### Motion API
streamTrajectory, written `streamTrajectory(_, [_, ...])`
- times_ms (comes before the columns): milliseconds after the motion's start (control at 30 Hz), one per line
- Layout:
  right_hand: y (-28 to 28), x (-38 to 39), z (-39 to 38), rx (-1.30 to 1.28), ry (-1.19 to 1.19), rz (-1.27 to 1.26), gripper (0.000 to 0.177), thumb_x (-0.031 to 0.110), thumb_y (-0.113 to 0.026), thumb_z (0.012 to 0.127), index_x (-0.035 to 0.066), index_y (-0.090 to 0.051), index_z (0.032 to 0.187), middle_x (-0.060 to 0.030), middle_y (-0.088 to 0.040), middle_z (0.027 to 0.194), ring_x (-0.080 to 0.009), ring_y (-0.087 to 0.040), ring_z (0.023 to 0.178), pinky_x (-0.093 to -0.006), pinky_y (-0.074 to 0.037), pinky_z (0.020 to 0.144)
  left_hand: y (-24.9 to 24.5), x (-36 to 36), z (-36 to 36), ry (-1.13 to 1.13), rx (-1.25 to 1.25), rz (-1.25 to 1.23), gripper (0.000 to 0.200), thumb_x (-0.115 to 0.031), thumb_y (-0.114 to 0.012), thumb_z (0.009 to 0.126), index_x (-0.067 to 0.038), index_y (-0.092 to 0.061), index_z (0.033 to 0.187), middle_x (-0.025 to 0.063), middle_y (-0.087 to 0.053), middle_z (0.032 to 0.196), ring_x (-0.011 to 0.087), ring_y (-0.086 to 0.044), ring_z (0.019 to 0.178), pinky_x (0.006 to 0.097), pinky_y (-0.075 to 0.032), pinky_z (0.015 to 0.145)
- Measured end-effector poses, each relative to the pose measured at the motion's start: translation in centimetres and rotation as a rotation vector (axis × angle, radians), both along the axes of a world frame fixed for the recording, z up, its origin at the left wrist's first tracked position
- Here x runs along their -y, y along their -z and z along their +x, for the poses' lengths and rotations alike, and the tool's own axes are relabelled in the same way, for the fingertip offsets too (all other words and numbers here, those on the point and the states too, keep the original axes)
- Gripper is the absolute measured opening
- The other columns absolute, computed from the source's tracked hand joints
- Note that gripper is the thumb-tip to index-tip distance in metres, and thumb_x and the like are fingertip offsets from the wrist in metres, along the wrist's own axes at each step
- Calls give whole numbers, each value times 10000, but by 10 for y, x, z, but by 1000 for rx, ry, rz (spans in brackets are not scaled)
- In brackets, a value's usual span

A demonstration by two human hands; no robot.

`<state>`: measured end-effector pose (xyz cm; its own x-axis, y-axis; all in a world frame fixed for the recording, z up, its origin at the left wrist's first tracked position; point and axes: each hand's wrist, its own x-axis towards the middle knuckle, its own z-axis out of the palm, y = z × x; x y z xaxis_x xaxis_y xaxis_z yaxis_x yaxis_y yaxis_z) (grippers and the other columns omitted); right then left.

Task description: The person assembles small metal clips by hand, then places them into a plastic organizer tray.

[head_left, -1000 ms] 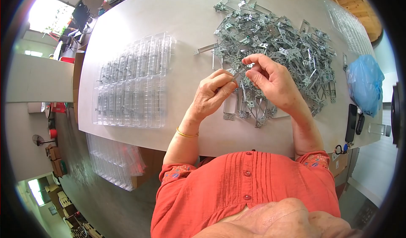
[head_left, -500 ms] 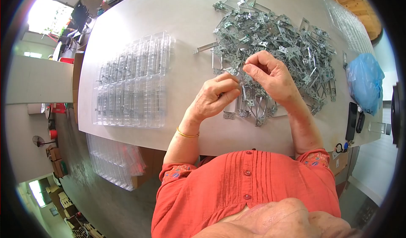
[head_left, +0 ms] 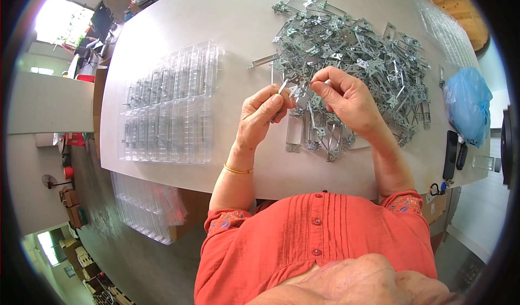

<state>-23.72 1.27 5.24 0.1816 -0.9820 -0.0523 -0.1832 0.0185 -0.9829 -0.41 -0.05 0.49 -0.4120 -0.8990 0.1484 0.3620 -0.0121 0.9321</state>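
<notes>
My left hand [head_left: 264, 110] is closed on a small metal bracket [head_left: 284, 86], its thin shiny strip showing past the thumb and fingertips. Facing it, my right hand [head_left: 346, 98] pinches thumb and forefinger together; whatever lies between these fingertips is too small to make out. Both hands are raised over the near left side of a big heap of metal brackets [head_left: 352, 50]. One frame-shaped bracket [head_left: 294, 131] lies on the table just under the hands, at the heap's near edge.
Clear plastic trays [head_left: 168, 104] with metal parts in their slots lie on the left of the white table [head_left: 244, 169]. A blue plastic bag [head_left: 468, 107] and a black phone [head_left: 450, 156] are at the right. More clear trays [head_left: 447, 28] sit at the far right.
My left hand has turned and drawn a little to the left, so the bracket in its fingers now shows. My right hand has barely moved and keeps its pinch.
</notes>
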Motion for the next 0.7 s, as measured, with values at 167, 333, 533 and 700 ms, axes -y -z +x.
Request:
streamTrajectory(167, [-5,-3,4,-71,24,-36,113,180,-648,1052,70,-672,1045,48,-556,706,-39,-497,654,-241,-411,581,1,-1,-1,2,14,-22,327,-284,-600,1065,16,-695,978,29,-649,918,75,-469,697,235,-371,609])
streamTrajectory(333, [-8,-5,5,-91,23,-11,125,163,-626,1058,42,-657,1056,19,-585,730,-57,-537,683,-255,-445,609,2,1,1,5,96,-123,298,-253,-600,1064,16,-694,975,23,-632,926,68,-468,719,229,-381,635])
streamTrajectory(533, [-12,-6,5,-90,14,-1,136,161,-613,1063,30,-646,1079,4,-606,755,-66,-562,698,-261,-467,629,-3,-1,0,0,171,-172,239,-191,-620,1044,18,-686,948,47,-635,959,100,-519,781,254,-426,691])
streamTrajectory(700, [-12,-1,1,41,-29,143,193,198,-585,1080,20,-644,1126,7,-617,767,-65,-568,668,-248,-478,606,-4,-2,-4,38,238,-255,214,-145,-633,1025,41,-661,923,68,-634,943,152,-570,850,296,-467,764])
